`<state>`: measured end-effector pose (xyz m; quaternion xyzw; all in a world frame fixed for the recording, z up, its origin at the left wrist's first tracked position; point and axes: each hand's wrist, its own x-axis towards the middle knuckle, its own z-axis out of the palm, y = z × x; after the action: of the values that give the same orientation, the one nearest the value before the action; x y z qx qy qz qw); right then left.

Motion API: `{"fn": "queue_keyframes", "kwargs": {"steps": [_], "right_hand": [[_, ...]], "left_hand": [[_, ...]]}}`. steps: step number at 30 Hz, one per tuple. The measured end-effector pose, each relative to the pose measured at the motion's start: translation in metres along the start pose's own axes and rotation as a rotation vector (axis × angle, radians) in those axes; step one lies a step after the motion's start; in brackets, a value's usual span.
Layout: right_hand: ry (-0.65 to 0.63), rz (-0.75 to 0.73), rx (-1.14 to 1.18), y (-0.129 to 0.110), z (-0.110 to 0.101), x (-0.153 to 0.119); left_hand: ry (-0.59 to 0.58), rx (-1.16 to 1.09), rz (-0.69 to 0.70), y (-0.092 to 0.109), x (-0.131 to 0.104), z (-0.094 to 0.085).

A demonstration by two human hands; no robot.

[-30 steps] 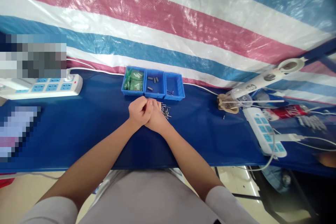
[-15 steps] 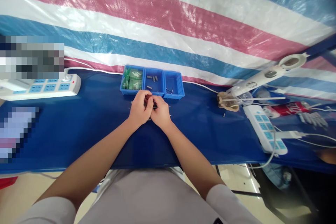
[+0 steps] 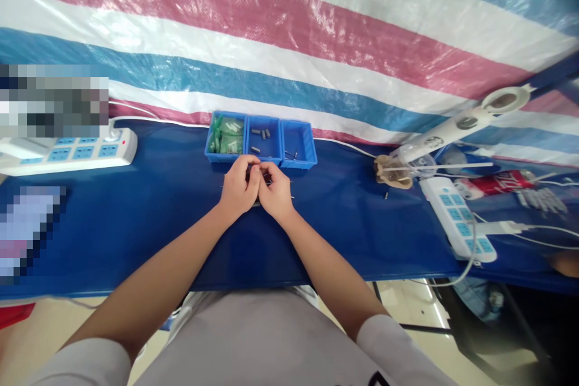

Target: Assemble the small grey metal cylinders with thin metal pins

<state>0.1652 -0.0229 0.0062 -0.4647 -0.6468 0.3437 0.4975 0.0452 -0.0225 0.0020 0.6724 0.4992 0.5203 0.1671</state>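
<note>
My left hand (image 3: 240, 189) and my right hand (image 3: 275, 191) meet over the blue table, just in front of three joined blue bins. Both are closed, fingers curled and fingertips together. Something dark shows in the gap between them, mostly covered, so its kind cannot be made out. Thin pin-like ends poke out beside the hands. The left bin (image 3: 208, 152) holds green plastic packets (image 3: 230, 136) with white pieces. Several small grey cylinders (image 3: 256, 149) lie in the middle bin (image 3: 270, 154). In the right bin (image 3: 310, 151) are a few thin metal pins (image 3: 292, 155).
Power strips lie at left (image 3: 90, 154) and right (image 3: 456, 217), with white cables. A brown holder (image 3: 391, 172) stands right of the bins, near a small screw (image 3: 386, 195). Farther right are a red bottle (image 3: 497, 184) and a grey bundle (image 3: 543, 200). A striped sheet (image 3: 289, 30) hangs behind.
The hands stay together in nearly the same place, with only slight finger movement. The whole view has shifted a little.
</note>
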Motion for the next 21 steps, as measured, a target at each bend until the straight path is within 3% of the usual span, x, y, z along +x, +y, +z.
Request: {"fn": "queue_keyframes", "kwargs": {"steps": [7, 12, 21], "right_hand": [[0.167, 0.184, 0.293, 0.0013, 0.0013, 0.0057], [0.128, 0.160, 0.248, -0.0020, -0.0004, 0.0053], [0.122, 0.219, 0.345, -0.0012, 0.0020, 0.0049]], "left_hand": [[-0.112, 0.078, -0.090, -0.0024, -0.0019, 0.0030], [-0.165, 0.131, -0.114, 0.0007, -0.0015, 0.0016], [-0.138, 0.078, -0.111, -0.0017, -0.0022, 0.0008]]}}
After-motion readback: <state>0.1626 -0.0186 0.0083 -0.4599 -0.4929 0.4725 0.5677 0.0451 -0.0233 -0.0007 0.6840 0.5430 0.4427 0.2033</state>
